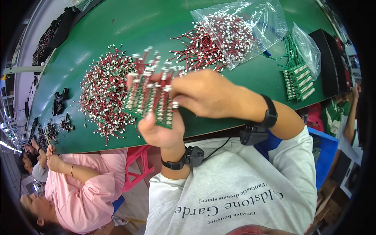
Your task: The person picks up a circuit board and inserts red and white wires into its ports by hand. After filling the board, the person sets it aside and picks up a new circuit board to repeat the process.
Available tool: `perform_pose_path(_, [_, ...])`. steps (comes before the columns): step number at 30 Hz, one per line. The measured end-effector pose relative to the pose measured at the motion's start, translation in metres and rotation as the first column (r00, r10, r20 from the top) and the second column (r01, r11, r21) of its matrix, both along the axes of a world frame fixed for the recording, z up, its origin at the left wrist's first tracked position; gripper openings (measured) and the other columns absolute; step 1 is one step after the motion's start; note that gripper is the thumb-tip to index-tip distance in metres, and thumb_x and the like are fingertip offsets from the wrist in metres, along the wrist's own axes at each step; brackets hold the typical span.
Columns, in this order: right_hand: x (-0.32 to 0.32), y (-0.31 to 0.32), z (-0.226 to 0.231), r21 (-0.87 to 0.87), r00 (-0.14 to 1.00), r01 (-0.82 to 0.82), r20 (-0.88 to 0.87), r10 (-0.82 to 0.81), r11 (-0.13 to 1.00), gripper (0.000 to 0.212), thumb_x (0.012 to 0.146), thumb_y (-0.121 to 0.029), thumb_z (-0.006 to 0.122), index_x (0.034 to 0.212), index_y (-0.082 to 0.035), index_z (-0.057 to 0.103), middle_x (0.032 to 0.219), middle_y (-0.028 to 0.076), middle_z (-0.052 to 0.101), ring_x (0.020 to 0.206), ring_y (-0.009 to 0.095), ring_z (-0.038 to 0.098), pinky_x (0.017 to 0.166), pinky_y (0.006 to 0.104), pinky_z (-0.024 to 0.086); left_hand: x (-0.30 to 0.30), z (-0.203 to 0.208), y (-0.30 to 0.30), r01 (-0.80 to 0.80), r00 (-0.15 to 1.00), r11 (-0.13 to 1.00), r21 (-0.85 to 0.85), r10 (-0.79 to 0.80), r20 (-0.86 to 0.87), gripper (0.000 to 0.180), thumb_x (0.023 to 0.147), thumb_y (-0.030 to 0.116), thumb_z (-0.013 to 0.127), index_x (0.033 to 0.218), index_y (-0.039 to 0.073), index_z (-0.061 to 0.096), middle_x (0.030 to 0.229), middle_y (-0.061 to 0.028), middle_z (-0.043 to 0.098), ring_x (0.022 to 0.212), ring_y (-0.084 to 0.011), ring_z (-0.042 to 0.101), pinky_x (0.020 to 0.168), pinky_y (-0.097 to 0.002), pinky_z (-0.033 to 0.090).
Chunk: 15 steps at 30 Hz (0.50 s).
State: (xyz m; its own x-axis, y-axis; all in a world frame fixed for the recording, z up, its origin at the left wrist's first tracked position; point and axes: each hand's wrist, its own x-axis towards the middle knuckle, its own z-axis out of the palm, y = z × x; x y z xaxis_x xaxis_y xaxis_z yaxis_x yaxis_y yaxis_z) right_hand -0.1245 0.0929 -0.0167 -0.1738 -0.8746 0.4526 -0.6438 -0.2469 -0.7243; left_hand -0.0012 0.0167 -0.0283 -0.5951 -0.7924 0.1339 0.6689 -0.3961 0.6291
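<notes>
My left hand [164,133] grips a green circuit board panel [135,102] from below, its thumb along the near edge. Rows of small white sockets cover the panel, and red cables with white plugs stand up from many of them. Over the panel's right side, my right hand [207,92] is closed, its fingertips pinching a red cable [163,83] by its white plug. The fingers partly hide that plug, and the cable tops are blurred. To the left, close by the panel, lies a large heap of red cables with white plugs and small green boards [103,92].
A second cable heap [192,47] lies farther back, partly under a clear plastic bag [270,19]. More green panels [299,82] lie at the right, beside a black box [325,58]. Black parts [60,102] are on the left of the green table [145,15]. A person in pink [86,188] sits at my left.
</notes>
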Motion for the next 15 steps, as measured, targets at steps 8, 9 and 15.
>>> perform_pose_path(8, [-0.048,0.010,-0.003,0.135,0.950,0.081,-0.311,-0.036,0.987,0.018,0.074,-0.007,0.072,0.092,-0.007,0.067,0.093,0.008,0.059,0.090,0.028,0.058,0.078,0.0378,0.048,0.018,-0.005,-0.030,-0.151,0.989,0.985,-0.083,0.149,-0.023,0.075,0.081,0.027,0.049,0.147,0.001,0.027,0.134,-0.0206,0.048,0.119,-0.0343,0.051,0.106,-0.0504,0.035])
perform_pose_path(9, [-0.046,0.010,0.001,0.182,0.958,0.088,-0.286,-0.032,0.979,0.022,0.072,-0.009,0.073,0.093,-0.008,0.067,0.096,0.008,0.058,0.092,0.028,0.057,0.081,0.0386,0.047,0.019,-0.006,-0.031,-0.134,0.991,0.986,-0.100,0.132,-0.035,0.075,0.081,0.027,0.049,0.148,0.001,0.027,0.134,-0.0204,0.049,0.119,-0.0340,0.051,0.105,-0.0504,0.035])
perform_pose_path(15, [-0.034,0.006,-0.002,0.392,0.940,0.159,-0.339,-0.018,0.906,0.015,0.075,-0.012,0.071,0.085,-0.006,0.063,0.086,0.009,0.059,0.090,0.029,0.058,0.078,0.0404,0.048,0.018,-0.006,-0.030,-0.118,0.992,0.989,-0.086,0.113,-0.064,0.074,0.082,0.027,0.049,0.148,0.003,0.027,0.132,-0.0201,0.050,0.119,-0.0331,0.052,0.106,-0.0511,0.035])
